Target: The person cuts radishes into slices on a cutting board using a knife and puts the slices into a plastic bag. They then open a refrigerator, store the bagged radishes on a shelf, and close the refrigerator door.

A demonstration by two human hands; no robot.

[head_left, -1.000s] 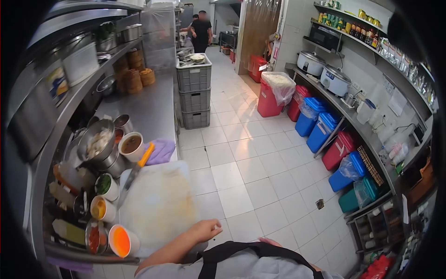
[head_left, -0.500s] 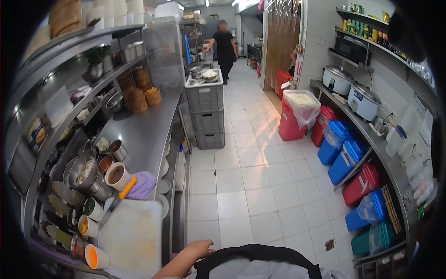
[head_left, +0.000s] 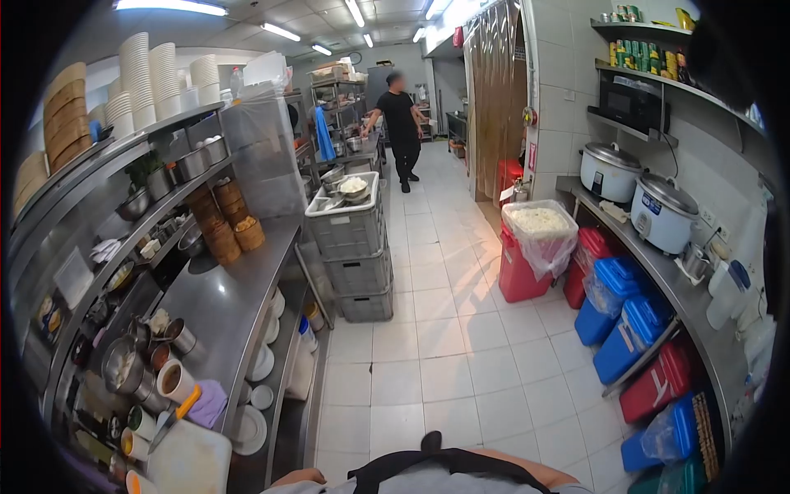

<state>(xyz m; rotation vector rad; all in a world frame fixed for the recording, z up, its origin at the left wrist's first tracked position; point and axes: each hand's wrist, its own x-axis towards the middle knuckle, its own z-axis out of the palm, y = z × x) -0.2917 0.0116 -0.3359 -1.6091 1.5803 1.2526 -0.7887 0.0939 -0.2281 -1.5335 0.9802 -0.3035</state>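
Note:
My left hand (head_left: 299,477) shows only in part at the bottom edge, left of my dark apron, and its fingers cannot be made out. Of my right arm just the forearm is in view; the hand is hidden. Nearest to the left hand is the steel counter with a white cutting board (head_left: 191,463). A knife with an orange handle (head_left: 188,403) lies at the board's far edge, beside a crumpled purple cloth (head_left: 211,400). A white tub of brown liquid (head_left: 175,380) stands behind it, among pots and small containers.
Stacked grey crates (head_left: 359,276) stand past the counter's end. A co-worker (head_left: 401,123) is upright farther down the tiled aisle. On the right are a red bin (head_left: 522,267), blue bins (head_left: 629,337) and two rice cookers (head_left: 665,212) on a steel shelf.
The view has tilted up and shifted, showing more ceiling and far aisle. My left hand has dropped lower and left in view; my right forearm and a dark shoe now appear.

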